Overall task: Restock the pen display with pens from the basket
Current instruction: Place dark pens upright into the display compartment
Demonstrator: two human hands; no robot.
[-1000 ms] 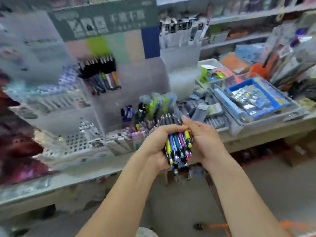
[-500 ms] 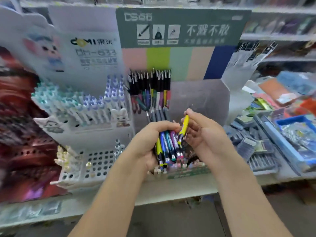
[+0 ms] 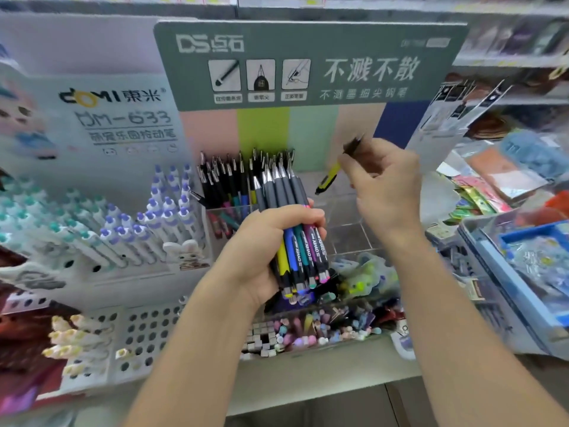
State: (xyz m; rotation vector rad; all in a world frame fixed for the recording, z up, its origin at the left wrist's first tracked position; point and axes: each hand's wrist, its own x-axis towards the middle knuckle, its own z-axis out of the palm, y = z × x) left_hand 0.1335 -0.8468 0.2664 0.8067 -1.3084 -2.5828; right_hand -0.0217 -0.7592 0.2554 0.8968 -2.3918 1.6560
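Compartments of the clear acrylic pen display (image 3: 348, 211) stand before us under a green header card (image 3: 308, 63): the left-hand sections are packed with dark pens (image 3: 240, 177) standing tips up, while the section on the right shows only bare clear walls. We grip a bundle of pens (image 3: 295, 232) in our left hand (image 3: 264, 251), fingers curled tightly round the coloured barrels, grey grips and silver tips pointing upward, right in front of the filled sections. Our right hand (image 3: 385, 183) is raised over the bare section, fingertips pinching a single yellow pen (image 3: 329, 178) that slants down to the left; its upper end is blurred. Left of the display, a white tiered stand (image 3: 101, 272) holds rows of white pens with teal and purple caps (image 3: 138, 223), and a perforated white rack (image 3: 138, 334) below carries a few cream-topped pens (image 3: 67, 337) in its holes. A shallow front tray (image 3: 308, 331) under our left hand is crowded with pastel erasers and small pieces. Everything rests on a pale shelf (image 3: 323, 374) in a stationery shop, with further shelves blurred behind. At the right, a blue tray (image 3: 523, 272) of packaged goods and loose packets (image 3: 498, 174) crowd the shelf edge. The bundle itself hides part of the filled sections from us.
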